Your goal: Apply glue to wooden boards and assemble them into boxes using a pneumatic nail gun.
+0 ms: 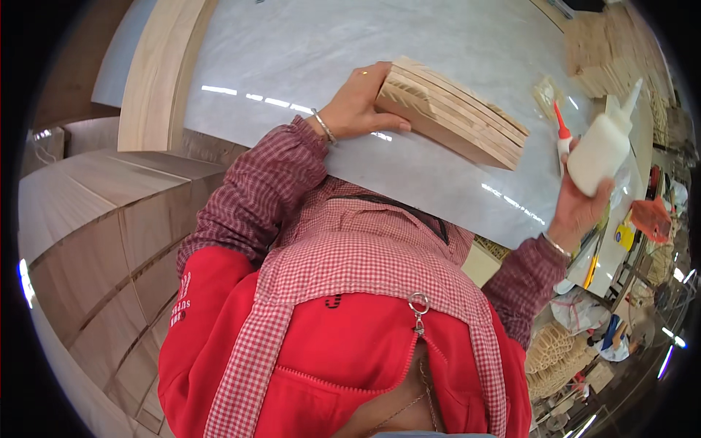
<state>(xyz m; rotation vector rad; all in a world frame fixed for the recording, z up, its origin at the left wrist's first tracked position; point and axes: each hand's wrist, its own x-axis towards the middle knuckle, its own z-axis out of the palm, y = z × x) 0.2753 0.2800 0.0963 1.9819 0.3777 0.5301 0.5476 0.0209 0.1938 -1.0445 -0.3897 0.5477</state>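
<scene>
My left hand (363,102) is closed round the left end of a stack of wooden boards (456,120), its thumb along the near side and its other fingers mostly hidden behind. The stack lies aslant on a shiny grey tabletop (292,44). At the right, my right hand (580,212) grips a white squeeze bottle (602,150) low on its body, with the pale nozzle tilted up and away. Beside that bottle, to its left, is a small white bottle with a red pointed tip (561,125); its lower part is near my fingers.
Long pale boards (157,80) stand at the tabletop's left end. Flat wooden panels (95,241) fill the lower left. More stacked wood (613,44) sits at the far right. A red-orange piece (651,219) and a yellow item (625,235) lie among clutter at the right.
</scene>
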